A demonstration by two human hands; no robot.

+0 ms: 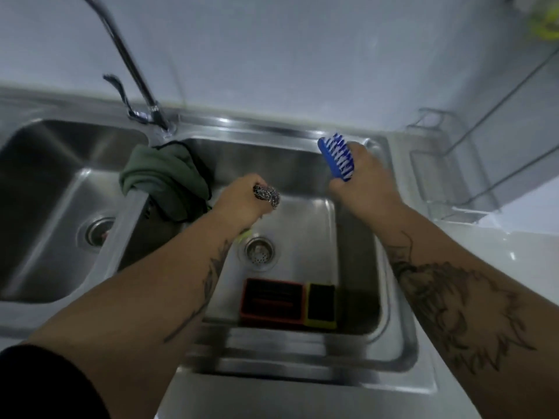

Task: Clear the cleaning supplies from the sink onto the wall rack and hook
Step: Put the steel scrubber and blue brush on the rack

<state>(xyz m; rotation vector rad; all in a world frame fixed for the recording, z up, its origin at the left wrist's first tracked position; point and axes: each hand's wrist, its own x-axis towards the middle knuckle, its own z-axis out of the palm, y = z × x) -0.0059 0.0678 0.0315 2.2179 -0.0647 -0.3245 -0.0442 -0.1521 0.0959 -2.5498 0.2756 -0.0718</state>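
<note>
My left hand [242, 201] is closed around a steel wool scourer [267, 195] above the right basin of the steel sink [390, 343]. My right hand [360, 179] grips a blue scrub brush [337, 157] with white and blue bristles near the basin's back right corner. On the basin floor near the front lie an orange-edged sponge [272, 300] and a yellow-edged sponge [321, 305], both dark side up. A green cloth [165, 179] hangs over the divider between the basins. A bit of yellow-green shows under my left wrist [245, 235].
The tap [130, 62] rises at the back left of the right basin. A wire wall rack [484, 152] runs along the right wall above the white counter, with something yellow [543, 24] hanging at the top right. The left basin [60, 192] holds only its drain.
</note>
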